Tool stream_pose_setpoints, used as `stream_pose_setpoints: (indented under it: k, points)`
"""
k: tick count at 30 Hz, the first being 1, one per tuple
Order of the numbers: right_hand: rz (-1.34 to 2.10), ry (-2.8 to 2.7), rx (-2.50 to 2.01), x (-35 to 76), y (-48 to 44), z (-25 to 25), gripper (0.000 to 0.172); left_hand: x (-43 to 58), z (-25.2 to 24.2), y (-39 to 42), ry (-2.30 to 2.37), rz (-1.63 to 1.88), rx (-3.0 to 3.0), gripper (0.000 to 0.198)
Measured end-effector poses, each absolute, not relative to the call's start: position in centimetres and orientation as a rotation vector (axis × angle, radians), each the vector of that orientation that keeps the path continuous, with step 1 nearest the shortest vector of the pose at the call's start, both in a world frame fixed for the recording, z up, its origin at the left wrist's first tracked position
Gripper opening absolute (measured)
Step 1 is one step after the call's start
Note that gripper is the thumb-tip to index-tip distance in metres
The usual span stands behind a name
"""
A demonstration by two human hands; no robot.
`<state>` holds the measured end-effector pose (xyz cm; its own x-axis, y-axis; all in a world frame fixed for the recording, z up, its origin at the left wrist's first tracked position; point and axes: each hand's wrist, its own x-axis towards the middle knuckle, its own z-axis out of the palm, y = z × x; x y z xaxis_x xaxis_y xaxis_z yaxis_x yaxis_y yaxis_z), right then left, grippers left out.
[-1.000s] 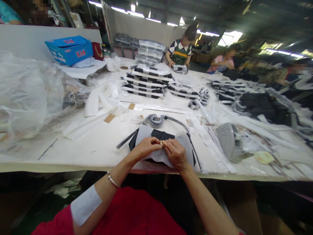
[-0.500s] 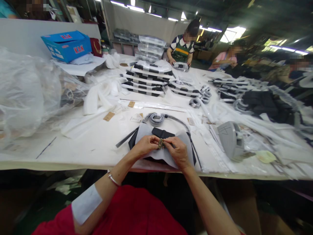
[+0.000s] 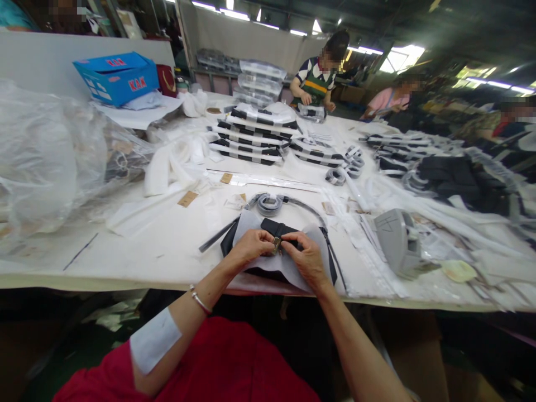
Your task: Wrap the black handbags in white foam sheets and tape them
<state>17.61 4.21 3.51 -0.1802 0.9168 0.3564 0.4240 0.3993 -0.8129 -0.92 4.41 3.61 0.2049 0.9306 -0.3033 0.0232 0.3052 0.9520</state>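
Note:
A black handbag lies at the table's front edge, with a thin grey-white sheet spread over part of it. My left hand pinches a small gold-coloured metal clasp at the middle of the bag. From the other side, the thumb and fingertips of my right hand close on the same clasp and the black strap end by it. Behind the bag rests a coiled strap in clear wrapping. My fingers cover part of the clasp.
Stacked wrapped black bags stand farther back. A grey tape dispenser sits to the right, clear plastic sheeting to the left. Behind it is a blue box. A co-worker stands across the table.
My fingers have shifted slightly on the clasp, and my right fingertips sit a little higher. Across the table, the co-worker has lifted a hand off the wrapped item.

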Motion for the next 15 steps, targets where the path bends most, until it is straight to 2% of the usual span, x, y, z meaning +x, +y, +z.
stream_pose_setpoints:
  k: [3, 15]
  points:
    - [0.654, -1.772, -1.153, 17.65, 4.11, 3.35, 0.012, -0.68, 3.66, 4.52, 1.217, 0.851, 1.074, 0.012]
    - [0.277, -1.900, -1.086, 17.23, 3.61, 2.74, 0.012, -1.41, 3.95, 4.85, 1.142, 0.825, 1.044, 0.015]
